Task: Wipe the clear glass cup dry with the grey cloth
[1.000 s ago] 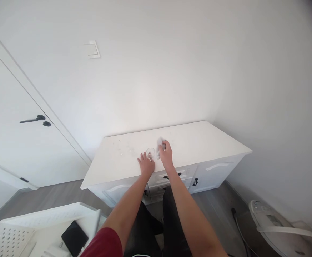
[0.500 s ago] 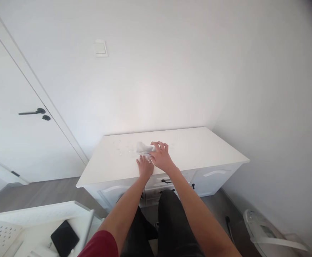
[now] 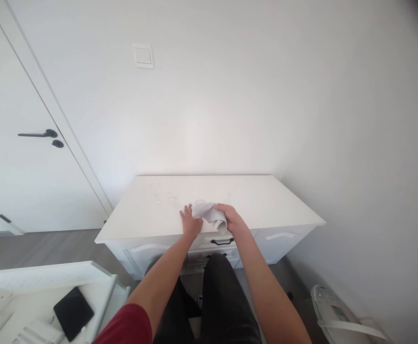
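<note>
A white cabinet top (image 3: pixel 266 200) stands against the wall. My right hand (image 3: pixel 232 218) grips a white cloth (image 3: pixel 209 213) near the front edge. The cloth drapes over a clear glass, of which only the rim (image 3: pixel 199 202) shows. My left hand (image 3: pixel 188 223) rests flat on the top just left of the cloth, fingers apart, touching or nearly touching the glass. Small water drops (image 3: pixel 164 197) lie on the surface behind my left hand.
Black-handled drawers (image 3: pixel 222 241) sit below the top. A white door with a black handle (image 3: pixel 38 134) is at left. A white perforated shelf with a black tablet (image 3: pixel 73 313) is at lower left. A white appliance (image 3: pixel 341 315) stands on the floor at right.
My right hand brought the cloth from right of the glass over it and pulled back toward the front edge. The glass is now mostly covered. My left hand stayed put.
</note>
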`<state>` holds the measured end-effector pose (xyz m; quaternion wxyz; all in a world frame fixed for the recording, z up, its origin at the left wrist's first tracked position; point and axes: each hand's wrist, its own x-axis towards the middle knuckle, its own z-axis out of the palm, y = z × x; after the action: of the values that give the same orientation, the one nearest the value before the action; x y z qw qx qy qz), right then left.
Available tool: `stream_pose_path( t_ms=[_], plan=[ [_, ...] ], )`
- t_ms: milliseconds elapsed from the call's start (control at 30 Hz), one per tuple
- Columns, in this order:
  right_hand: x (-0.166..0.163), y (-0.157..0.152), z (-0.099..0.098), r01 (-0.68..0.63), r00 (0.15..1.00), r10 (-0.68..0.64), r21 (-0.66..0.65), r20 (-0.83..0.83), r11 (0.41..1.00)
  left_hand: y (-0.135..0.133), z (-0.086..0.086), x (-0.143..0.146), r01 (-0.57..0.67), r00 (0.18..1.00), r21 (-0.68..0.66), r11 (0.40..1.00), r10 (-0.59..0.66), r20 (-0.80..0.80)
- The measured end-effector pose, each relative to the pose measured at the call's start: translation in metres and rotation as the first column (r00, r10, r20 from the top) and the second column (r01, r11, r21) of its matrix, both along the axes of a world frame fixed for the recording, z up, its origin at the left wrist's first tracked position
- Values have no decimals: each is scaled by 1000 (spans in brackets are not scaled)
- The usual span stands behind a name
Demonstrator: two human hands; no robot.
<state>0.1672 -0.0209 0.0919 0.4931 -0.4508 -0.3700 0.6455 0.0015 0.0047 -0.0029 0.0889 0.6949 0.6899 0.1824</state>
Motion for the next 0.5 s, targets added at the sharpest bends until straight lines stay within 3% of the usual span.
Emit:
stream_pose_path(
  t_ms=[100, 233, 300, 400, 500],
  plan=[
    [6, -19, -26, -66, 990, 55, -80, -127, 995, 2, -3, -1, 18, 998, 33, 999, -15, -64],
    [8, -53, -71, 30, 981, -56, -143, -183, 989, 4, -3, 0, 13, 992, 30, 999, -9, -123],
    [9, -64, -79, 62, 974, -93, -151, -205, 987, 5, -4, 1, -1, 993, 32, 999, 5, -116],
    [15, -65, -62, 214, 962, -216, -30, -169, 976, 7, -5, 3, -31, 996, 48, 998, 35, -81],
    [16, -52, -24, 398, 893, -443, 319, 83, 860, 7, -6, 3, -26, 997, 54, 998, 30, -73]
  ],
)
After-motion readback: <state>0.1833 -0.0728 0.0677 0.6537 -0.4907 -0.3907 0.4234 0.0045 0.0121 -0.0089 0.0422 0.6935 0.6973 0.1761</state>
